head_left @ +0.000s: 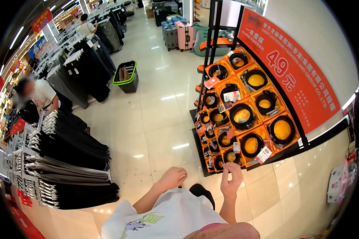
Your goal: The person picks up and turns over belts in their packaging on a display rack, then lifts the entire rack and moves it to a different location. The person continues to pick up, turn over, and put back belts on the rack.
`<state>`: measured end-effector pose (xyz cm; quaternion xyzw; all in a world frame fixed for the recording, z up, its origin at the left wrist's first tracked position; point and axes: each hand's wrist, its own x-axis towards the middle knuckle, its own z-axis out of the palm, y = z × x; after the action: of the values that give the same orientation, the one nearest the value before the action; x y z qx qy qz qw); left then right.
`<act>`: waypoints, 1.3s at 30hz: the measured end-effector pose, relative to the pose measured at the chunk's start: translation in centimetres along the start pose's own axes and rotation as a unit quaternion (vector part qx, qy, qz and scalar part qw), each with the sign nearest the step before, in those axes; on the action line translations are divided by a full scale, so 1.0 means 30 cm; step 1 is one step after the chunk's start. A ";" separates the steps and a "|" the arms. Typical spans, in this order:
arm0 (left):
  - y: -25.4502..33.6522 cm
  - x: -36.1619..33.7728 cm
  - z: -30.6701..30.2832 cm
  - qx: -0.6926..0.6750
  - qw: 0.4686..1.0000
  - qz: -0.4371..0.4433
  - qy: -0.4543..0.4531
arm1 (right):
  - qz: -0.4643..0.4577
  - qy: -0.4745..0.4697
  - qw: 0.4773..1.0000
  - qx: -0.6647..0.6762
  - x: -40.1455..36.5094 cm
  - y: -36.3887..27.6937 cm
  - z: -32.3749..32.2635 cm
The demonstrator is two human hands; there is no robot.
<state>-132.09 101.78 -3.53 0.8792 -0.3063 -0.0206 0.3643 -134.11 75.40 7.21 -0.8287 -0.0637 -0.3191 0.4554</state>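
Observation:
My left hand [173,177] is in front of the white shirt [171,217], its fingers loosely curled and nothing visible in them. To the right, my right hand [231,176] is raised with bent fingers and the thumb a little apart, holding nothing visible. Just beyond it stands a slanted display rack of coiled black belts [251,145] in orange boxes [282,129]. No contact between this hand and the boxes can be made out. White tags hang on some belts.
Racks of dark trousers [79,167] line the left side, with a person [44,93] beside them and another person [85,28] farther back. A green-rimmed basket [126,77] stands on the tiled floor [159,111]. Suitcases [184,36] are at the back; a red sign [285,67] borders the display.

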 end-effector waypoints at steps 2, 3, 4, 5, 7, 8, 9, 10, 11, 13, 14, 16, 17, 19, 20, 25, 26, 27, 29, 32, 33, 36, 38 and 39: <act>0.043 0.009 -0.005 0.010 1.000 -0.001 0.022 | -0.012 -0.021 0.999 0.028 -0.035 0.011 -0.030; 0.066 0.023 -0.006 0.015 0.999 -0.001 0.033 | -0.011 -0.022 0.998 0.052 -0.046 0.000 -0.054; 0.091 0.039 0.000 0.026 0.998 -0.006 0.051 | -0.024 -0.021 0.998 0.058 -0.056 0.003 -0.084; 0.120 0.054 0.009 0.036 0.997 -0.012 0.068 | -0.035 -0.022 0.997 0.064 -0.068 0.007 -0.122; 0.201 0.106 0.031 0.046 0.993 -0.025 0.104 | -0.054 -0.031 0.997 0.055 -0.089 0.010 -0.222; 0.249 0.120 0.050 0.048 0.991 -0.034 0.118 | -0.049 -0.036 0.997 0.052 -0.112 0.017 -0.283; 0.298 0.117 0.081 0.051 0.989 -0.042 0.129 | -0.042 -0.039 0.997 0.049 -0.137 0.030 -0.343; 0.342 0.130 0.113 0.017 0.989 -0.037 0.139 | -0.043 -0.035 0.997 0.048 -0.142 0.054 -0.390; 0.389 0.144 0.154 -0.018 0.988 -0.033 0.148 | -0.045 -0.035 0.998 0.038 -0.160 0.081 -0.437; 0.485 0.162 0.228 -0.085 0.985 -0.027 0.151 | -0.007 -0.016 0.999 0.033 -0.198 0.138 -0.511; 0.537 0.163 0.258 -0.117 0.982 -0.024 0.144 | 0.014 -0.008 0.999 0.031 -0.222 0.156 -0.539; 0.627 0.163 0.295 -0.157 0.977 -0.014 0.140 | 0.036 -0.020 0.999 0.029 -0.249 0.176 -0.590; 0.663 0.166 0.304 -0.164 0.976 -0.007 0.140 | 0.042 -0.026 0.998 0.035 -0.260 0.182 -0.605; 0.697 0.166 0.329 -0.151 0.979 0.004 0.137 | 0.047 -0.039 0.997 0.048 -0.278 0.194 -0.621; 0.697 0.162 0.341 -0.132 0.982 0.007 0.133 | 0.039 -0.048 0.997 0.051 -0.280 0.197 -0.629; 0.686 0.154 0.313 -0.142 0.985 0.005 0.097 | 0.045 -0.067 0.996 0.050 -0.280 0.224 -0.612; 0.716 0.163 0.269 -0.165 0.982 0.019 0.087 | 0.059 -0.070 0.994 0.057 -0.282 0.221 -0.607; 0.765 0.186 0.207 -0.191 0.978 0.033 0.081 | 0.072 -0.076 0.993 0.062 -0.280 0.215 -0.600; 0.879 0.270 0.031 -0.220 0.955 0.181 0.077 | 0.060 -0.097 0.991 0.071 -0.265 0.222 -0.569; 1.084 0.414 -0.205 -0.203 0.869 0.442 0.085 | 0.006 -0.142 0.987 0.075 -0.250 0.225 -0.493; 1.148 0.458 -0.261 -0.220 0.832 0.506 0.062 | -0.006 -0.154 0.986 0.071 -0.220 0.202 -0.469; 1.185 0.526 -0.348 -0.181 0.775 0.587 0.148 | -0.028 -0.177 0.982 0.050 -0.122 0.135 -0.396; 1.128 0.594 -0.343 -0.180 0.701 0.643 0.251 | -0.034 -0.176 0.983 0.037 -0.079 0.142 -0.335; 1.087 0.619 -0.362 -0.176 0.676 0.663 0.271 | -0.029 -0.172 0.984 0.034 -0.071 0.154 -0.299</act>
<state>-131.28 80.49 29.23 0.3325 -0.6872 0.4120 0.4974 -138.17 66.00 6.09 -0.8531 -0.1764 -0.1823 0.4559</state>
